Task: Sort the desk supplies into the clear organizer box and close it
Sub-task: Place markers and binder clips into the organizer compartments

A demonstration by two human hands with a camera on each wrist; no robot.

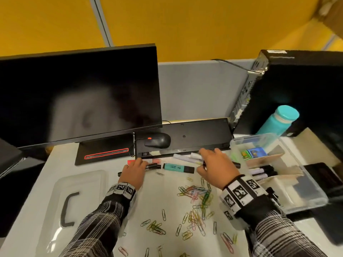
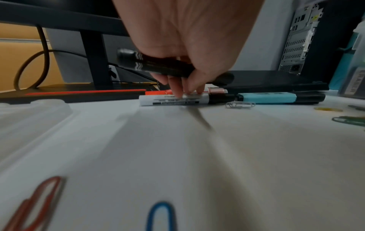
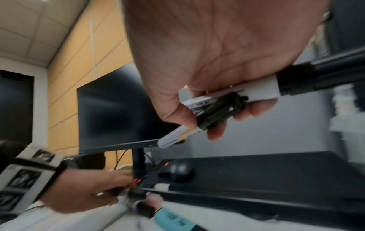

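The clear organizer box [image 1: 307, 184] stands open at the right with cardboard dividers, markers and small colourful items inside. My left hand [image 1: 134, 169] [image 2: 185, 84] grips a black marker [image 2: 158, 65] in its palm, and its fingertips touch a white marker [image 2: 173, 100] lying on the desk. My right hand [image 1: 213, 162] [image 3: 213, 112] holds a bundle of white markers [image 3: 262, 90] with black caps, raised in front of the keyboard. A teal highlighter [image 1: 178, 167] [image 2: 276, 97] lies between the hands. Several paper clips [image 1: 196, 197] are scattered nearer to me.
The box's clear lid [image 1: 78, 201] with a black handle lies at the left. A monitor [image 1: 79, 95], a mouse [image 1: 157, 140] and a black keyboard [image 1: 194, 136] line the back. A teal bottle [image 1: 278, 121] and a computer tower [image 1: 297, 89] stand behind the box.
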